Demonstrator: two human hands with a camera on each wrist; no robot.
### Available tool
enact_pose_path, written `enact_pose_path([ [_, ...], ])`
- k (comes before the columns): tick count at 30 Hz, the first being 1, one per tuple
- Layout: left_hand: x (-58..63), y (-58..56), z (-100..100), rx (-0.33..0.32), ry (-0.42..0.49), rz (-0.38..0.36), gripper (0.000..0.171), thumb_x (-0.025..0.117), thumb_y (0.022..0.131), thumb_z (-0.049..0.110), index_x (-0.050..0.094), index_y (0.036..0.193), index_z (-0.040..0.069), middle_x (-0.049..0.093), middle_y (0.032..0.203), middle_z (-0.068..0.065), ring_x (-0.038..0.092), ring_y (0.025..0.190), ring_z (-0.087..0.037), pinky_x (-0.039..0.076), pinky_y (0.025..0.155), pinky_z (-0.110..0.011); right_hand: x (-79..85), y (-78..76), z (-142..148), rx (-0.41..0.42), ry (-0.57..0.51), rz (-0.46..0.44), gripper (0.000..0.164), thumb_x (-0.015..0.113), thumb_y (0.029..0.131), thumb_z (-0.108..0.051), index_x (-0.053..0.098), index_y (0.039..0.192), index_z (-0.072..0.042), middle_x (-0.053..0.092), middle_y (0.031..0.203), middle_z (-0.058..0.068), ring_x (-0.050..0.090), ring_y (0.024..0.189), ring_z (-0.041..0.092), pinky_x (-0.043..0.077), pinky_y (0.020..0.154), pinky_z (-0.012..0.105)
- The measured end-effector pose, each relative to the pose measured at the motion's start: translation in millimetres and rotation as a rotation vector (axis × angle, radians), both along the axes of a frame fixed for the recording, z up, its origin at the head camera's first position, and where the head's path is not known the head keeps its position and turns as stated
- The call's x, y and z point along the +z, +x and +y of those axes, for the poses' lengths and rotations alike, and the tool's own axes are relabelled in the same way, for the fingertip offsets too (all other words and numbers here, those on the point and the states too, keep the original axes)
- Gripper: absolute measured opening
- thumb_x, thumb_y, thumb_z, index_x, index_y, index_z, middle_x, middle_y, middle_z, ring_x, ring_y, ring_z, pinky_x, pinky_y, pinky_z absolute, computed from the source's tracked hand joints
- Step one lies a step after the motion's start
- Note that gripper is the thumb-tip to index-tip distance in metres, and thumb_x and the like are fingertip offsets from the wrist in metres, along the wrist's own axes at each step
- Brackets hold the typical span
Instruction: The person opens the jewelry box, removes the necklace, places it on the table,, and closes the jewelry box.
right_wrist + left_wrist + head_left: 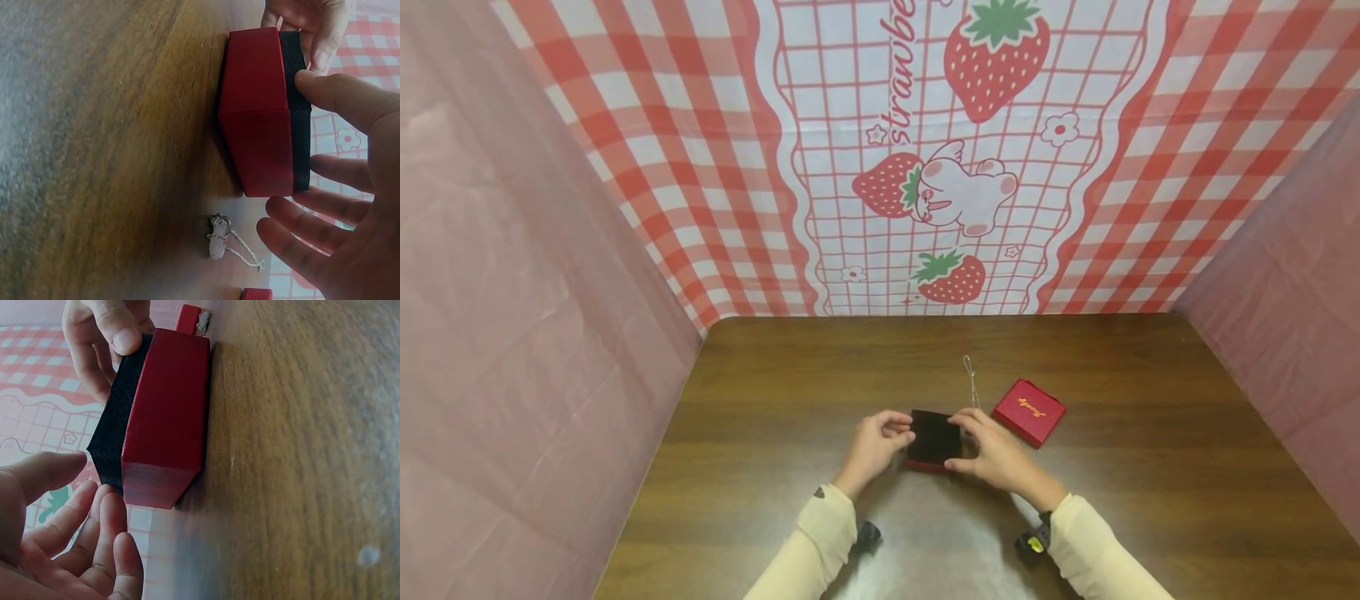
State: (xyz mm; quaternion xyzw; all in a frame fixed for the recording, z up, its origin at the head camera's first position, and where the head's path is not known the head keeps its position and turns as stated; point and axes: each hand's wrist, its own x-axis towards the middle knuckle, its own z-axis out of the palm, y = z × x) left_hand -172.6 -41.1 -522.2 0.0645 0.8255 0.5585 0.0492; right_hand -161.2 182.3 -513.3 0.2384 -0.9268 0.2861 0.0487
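On the table stands a small red box base [927, 467] with a black insert [936, 437] rising above its rim. In the right wrist view my right hand [347, 181] grips the insert [301, 131] across its width, thumb on one edge and fingers at another. My left hand [874, 446] is at the opposite side; in the left wrist view its loosely bent fingers [112, 512] are at the insert's corner, the thumb just beside it. Beyond the box lies a silver chain [972, 379], with a pale pink stone [217, 245] visible in the right wrist view.
A red box lid [1030, 412] with gold lettering lies to the right of the base. Wooden tabletop [760, 400] surrounds these things. At the back hangs a strawberry-printed cloth [925, 275], with pink cloth [550, 333] at the sides.
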Motion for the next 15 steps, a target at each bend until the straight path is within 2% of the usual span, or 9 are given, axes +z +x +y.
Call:
enact_pose_path([
  [5, -0.4, 0.7, -0.1, -0.008, 0.002, 0.010, 0.023, 0.074, 0.083, 0.009, 0.070, 0.103, 0.000, 0.073, 0.095, -0.015, 0.068, 0.078, -0.017, 0.054, 0.067, -0.024, 1.5, 0.2, -0.4, -0.013, 0.013, -0.038, 0.061, 0.086, 0.069, -0.026, 0.062, 0.120, -0.004, 0.061, 0.121, 0.011, 0.064, 0.102, 0.027, 0.055, 0.085, 0.047],
  [11, -0.9, 2.0, 0.6, -0.012, -0.018, -0.004, 0.022, 0.074, 0.082, 0.008, 0.070, 0.103, 0.001, 0.074, 0.096, -0.015, 0.067, 0.078, -0.017, 0.052, 0.066, -0.023, 0.8, -0.5, 0.1, -0.010, 0.043, -0.033, 0.060, 0.087, 0.068, -0.027, 0.064, 0.119, -0.005, 0.062, 0.121, 0.011, 0.064, 0.103, 0.026, 0.054, 0.087, 0.047],
  [15, -1.1, 2.4, 0.6, -0.015, -0.011, 0.012, 0.022, 0.074, 0.082, 0.006, 0.070, 0.102, -0.002, 0.074, 0.094, -0.017, 0.066, 0.075, -0.016, 0.052, 0.064, -0.022, 0.4, -2.7, 0.3, -0.010, 0.063, -0.043, 0.060, 0.086, 0.069, -0.028, 0.064, 0.119, -0.005, 0.061, 0.124, 0.012, 0.063, 0.107, 0.028, 0.052, 0.091, 0.048],
])
